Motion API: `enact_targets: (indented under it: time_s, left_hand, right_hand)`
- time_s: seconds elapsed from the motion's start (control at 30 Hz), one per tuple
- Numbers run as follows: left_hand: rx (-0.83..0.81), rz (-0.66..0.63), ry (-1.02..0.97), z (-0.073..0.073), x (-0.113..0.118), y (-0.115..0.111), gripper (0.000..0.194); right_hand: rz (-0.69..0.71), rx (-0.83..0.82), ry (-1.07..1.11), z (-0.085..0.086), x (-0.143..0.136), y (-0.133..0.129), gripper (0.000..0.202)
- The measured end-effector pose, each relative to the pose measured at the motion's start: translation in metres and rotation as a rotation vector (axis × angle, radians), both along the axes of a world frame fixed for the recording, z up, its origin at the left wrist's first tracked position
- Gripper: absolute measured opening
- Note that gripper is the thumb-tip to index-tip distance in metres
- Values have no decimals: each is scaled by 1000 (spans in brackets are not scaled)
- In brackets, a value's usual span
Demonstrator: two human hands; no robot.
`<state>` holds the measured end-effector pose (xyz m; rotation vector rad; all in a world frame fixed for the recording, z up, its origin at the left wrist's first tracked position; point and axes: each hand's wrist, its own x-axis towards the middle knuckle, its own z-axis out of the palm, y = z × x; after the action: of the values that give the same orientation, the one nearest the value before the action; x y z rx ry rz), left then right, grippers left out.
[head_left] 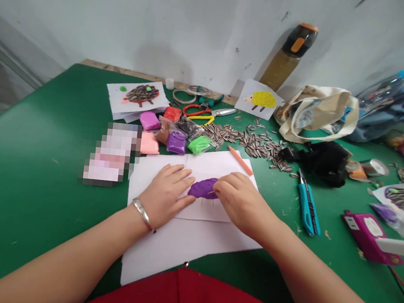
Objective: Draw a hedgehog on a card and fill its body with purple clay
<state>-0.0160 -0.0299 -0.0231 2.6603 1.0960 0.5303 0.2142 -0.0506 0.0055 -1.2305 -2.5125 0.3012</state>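
A flattened oval of purple clay [202, 188] lies on white paper [164, 248] in front of me. My left hand [167, 191] rests on the paper with its fingers stretched out, its fingertips and thumb against the clay's left end. At the right end, my right hand [237, 195] is closed in a pinch. A thin pale stick [211, 192] pokes out from its fingertips over the clay; its other end is hidden. Short faint drawn lines show on the paper just below the clay.
Bagged clay [176, 142], scissors [209, 114] and sunflower seeds [256, 142] lie beyond the paper. An orange crayon-like stick [240, 161] rests on its far edge. Right of it are a blue utility knife [307, 204] and a magenta box [372, 238]. Hedgehog pictures [262, 102] stand behind.
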Motion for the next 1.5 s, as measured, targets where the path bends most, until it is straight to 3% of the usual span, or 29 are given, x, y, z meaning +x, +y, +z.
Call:
enact_targets:
  time_s: [0.23,0.53,0.87,1.23,1.5]
  left_hand:
    - [-58,23,76,-4,-1,-1,35]
    - [-79,42,71,-3,0,-2,34]
    - [-89,46,75,-3,1,-1,33]
    - [-65,46,75,-6,3,-5,30]
    - [-74,48,91,-4,3,-6,31]
  right_hand:
    - [-22,13,-3,-18,-12,-6,19]
    - [-77,127,-36,-27,-26,-15,19]
    - [-189,17,71,-21,-19,-13,19]
    - [-46,157,-38,-29,-19,-14,22]
    - [-71,135,-12,-26,-14,-11,21]
